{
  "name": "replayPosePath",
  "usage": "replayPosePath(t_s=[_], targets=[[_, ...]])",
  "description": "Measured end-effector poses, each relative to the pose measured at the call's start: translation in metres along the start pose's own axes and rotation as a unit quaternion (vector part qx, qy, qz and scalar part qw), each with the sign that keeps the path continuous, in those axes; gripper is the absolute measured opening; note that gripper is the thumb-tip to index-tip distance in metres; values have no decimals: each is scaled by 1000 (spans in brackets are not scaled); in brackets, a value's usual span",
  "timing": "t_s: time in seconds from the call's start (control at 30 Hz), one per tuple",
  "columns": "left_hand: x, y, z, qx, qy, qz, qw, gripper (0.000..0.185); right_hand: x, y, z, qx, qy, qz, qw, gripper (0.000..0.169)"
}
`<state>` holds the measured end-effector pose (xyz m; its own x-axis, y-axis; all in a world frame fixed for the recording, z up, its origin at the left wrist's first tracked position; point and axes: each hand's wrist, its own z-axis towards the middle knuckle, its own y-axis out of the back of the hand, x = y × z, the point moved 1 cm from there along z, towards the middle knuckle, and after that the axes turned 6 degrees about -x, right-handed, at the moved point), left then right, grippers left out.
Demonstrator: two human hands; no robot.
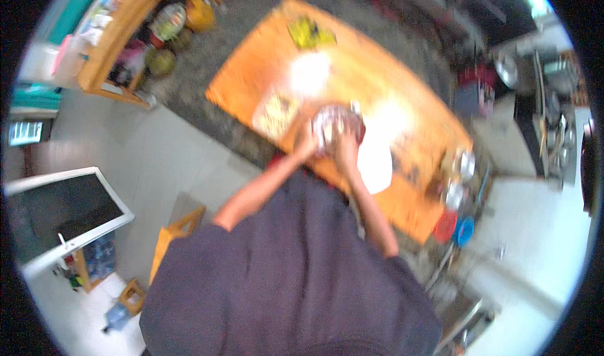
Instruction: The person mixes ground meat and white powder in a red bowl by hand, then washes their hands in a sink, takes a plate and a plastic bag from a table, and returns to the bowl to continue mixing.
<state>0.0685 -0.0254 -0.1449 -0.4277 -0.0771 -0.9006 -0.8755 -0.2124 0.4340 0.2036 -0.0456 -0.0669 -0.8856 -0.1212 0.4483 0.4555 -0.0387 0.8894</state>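
A shiny round bowl (322, 116), seemingly metal, stands at the near side of an orange-brown wooden table (264, 68). Against the bowl's left side is my left hand (307, 141), which appears to grip its rim. My right hand (346, 144) reaches over the near right part of the bowl, its fingers inside by some pale pieces (329, 130). Blur hides whether those fingers hold anything. Left of the bowl lies a clear plastic bag (277, 115) with pale yellow contents. A bright white sheet or board (376, 169) lies just right of my right forearm.
A crumpled yellow-green bag or cloth (309, 33) lies near the table's far edge. Metal containers (464, 163) stand at its right end, beside red (445, 226) and blue (464, 232) plastic vessels. A wooden shelf table (125, 30) with produce beneath is at upper left.
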Motion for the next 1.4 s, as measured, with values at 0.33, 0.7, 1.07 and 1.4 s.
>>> replayPosePath(t_s=[0.33,0.7,1.07,1.4], targets=[[-72,147,-8,-72,41,-39,996,33,110,74,27,-10,79,181,980,39],[-2,381,-20,-247,189,24,950,24,343,0,35,160,381,117,903,50],[70,590,28,-367,239,-31,899,31,578,-119,126,149,389,319,851,23],[187,743,237,-413,212,-287,838,47,713,-220,334,447,-33,694,564,44]])
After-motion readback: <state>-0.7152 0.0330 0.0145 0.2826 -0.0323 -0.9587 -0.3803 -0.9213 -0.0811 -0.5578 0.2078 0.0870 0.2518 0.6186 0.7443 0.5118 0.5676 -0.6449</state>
